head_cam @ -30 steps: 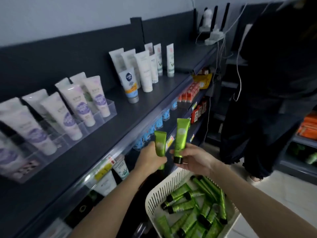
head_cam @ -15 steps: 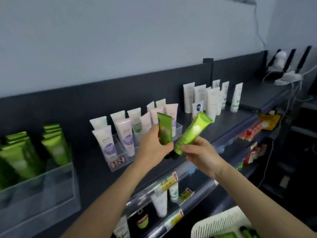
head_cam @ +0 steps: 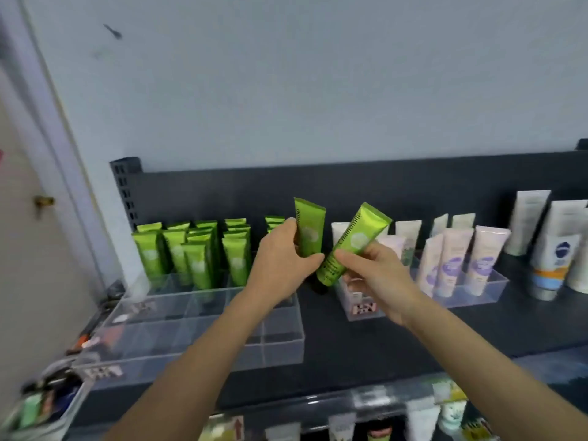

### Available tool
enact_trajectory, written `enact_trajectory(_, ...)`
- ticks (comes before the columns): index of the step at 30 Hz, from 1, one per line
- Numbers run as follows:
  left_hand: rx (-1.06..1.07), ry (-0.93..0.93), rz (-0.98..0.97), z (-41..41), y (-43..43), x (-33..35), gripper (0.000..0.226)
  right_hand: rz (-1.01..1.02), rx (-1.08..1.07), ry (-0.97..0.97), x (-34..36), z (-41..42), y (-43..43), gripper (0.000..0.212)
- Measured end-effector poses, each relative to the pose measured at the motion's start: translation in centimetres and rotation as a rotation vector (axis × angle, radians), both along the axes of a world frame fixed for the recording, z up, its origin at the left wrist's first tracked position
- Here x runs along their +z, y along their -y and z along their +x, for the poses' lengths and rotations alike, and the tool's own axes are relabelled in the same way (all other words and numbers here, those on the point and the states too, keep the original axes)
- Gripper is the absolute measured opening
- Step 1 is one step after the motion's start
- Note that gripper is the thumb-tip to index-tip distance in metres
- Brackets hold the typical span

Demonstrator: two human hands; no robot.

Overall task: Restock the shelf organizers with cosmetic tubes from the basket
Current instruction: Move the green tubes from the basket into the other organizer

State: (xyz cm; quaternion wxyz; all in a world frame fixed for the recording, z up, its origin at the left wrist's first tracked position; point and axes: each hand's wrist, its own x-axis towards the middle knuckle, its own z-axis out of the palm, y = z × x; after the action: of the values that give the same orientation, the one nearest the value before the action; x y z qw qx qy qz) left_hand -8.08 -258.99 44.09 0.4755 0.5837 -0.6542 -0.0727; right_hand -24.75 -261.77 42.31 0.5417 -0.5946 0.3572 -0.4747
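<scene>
Above clear organizer (head_cam: 197, 316), left hand (head_cam: 283, 265) gripping upright green tube (head_cam: 308, 232), right hand (head_cam: 375, 275) tilted tube (head_cam: 351, 243)

near rows of the clear organizer (head_cam: 143, 332) open to my reach from above | green tubes (head_cam: 197, 265) fill its far row | pale tubes (head_cam: 451, 265) block right | shelf (head_cam: 321, 319) strip between passable

Head-worn view, close, facing shelf (head_cam: 350, 342)
</scene>
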Motion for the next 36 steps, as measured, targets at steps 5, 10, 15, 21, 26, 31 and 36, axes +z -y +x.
enact_trajectory(5, 0.209, 0.039, -0.049, 7.8, -1.9, 0.0, 0.035, -0.011, 0.043, 0.01, 0.2, 5.8, 0.3, 0.013)
enact_trajectory(10, 0.405, -0.014, -0.048, 14.4, -3.1, 0.0, 0.038, 0.066, 0.128, 0.069, 0.7, 9.9, 0.5, 0.012)
enact_trajectory(15, 0.529, -0.05, 0.029, 18.9, -2.5, -1.5, 0.038, -0.013, 0.162, -0.017, 1.3, 13.1, 0.4, 0.012)
enact_trajectory(21, 0.551, 0.025, 0.206, 21.3, -0.4, -4.0, 0.043, -0.005, 0.19, 0.004, 1.7, 15.9, 0.1, 0.01)
enact_trajectory(26, 0.518, 0.11, 0.291, 21.7, 0.7, -5.1, 0.045, 0.041, 0.195, 0.005, 1.8, 16.6, -0.1, 0.016)
enact_trajectory(31, 0.511, 0.129, 0.339, 22.0, 0.8, -5.9, 0.044, -0.024, 0.128, -0.041, 1.8, 17.4, -0.1, 0.016)
enact_trajectory(36, 0.504, 0.074, 0.345, 22.2, 0.3, -5.5, 0.04, -0.135, 0.068, -0.092, 2.5, 19.1, 0.3, 0.017)
